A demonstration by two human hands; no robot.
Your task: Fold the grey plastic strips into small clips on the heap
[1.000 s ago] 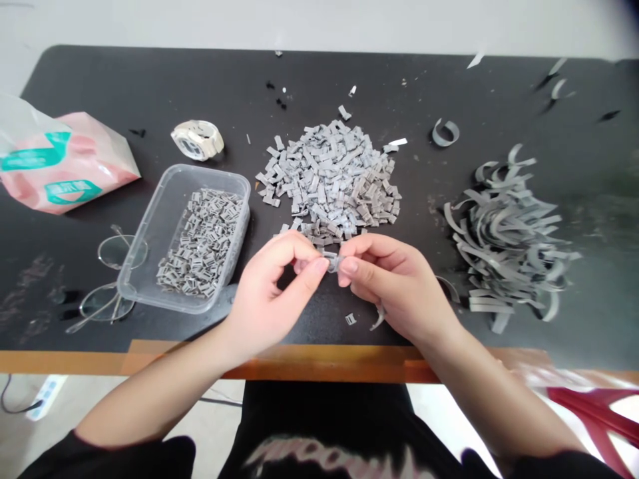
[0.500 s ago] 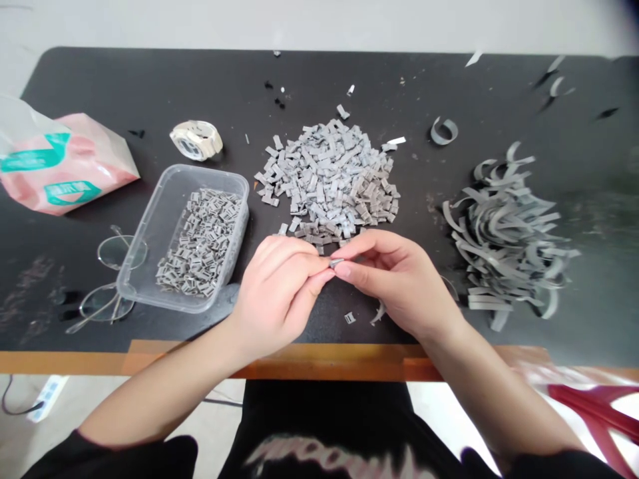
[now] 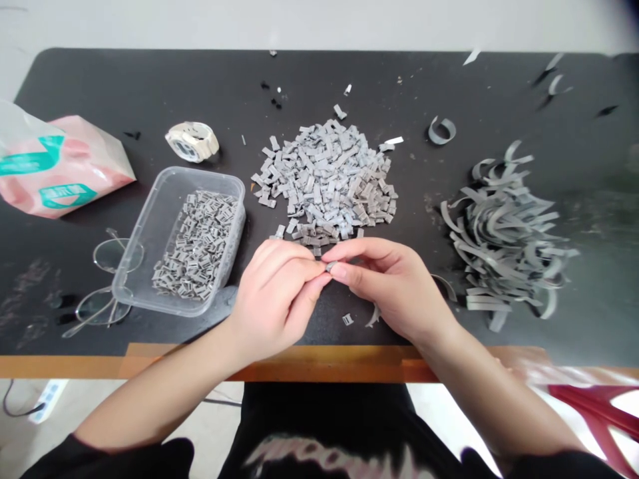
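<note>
L hand [image 3: 277, 293] & R hand [image 3: 392, 289] meet in the mid., thumbs & fingers pinching a tiny grey bit [image 3: 330, 266] btwn them; fingertips hide most of it. Just below are a loose grey clip [image 3: 348, 319] and, by the R hand, a bent strip [image 3: 373, 316]. Just past the hands is a big pile of grey pcs [image 3: 324, 179]. To the L: a clear box [image 3: 141, 229] w/ lots of grey clips [image 3: 197, 246] in it, glasses [image 3: 96, 307], a watch [image 3: 192, 142] & a pink bag [image 3: 84, 156]. To the R: a heap of curly grey strips [image 3: 504, 233] on the blk table [image 3: 200, 83].
</note>
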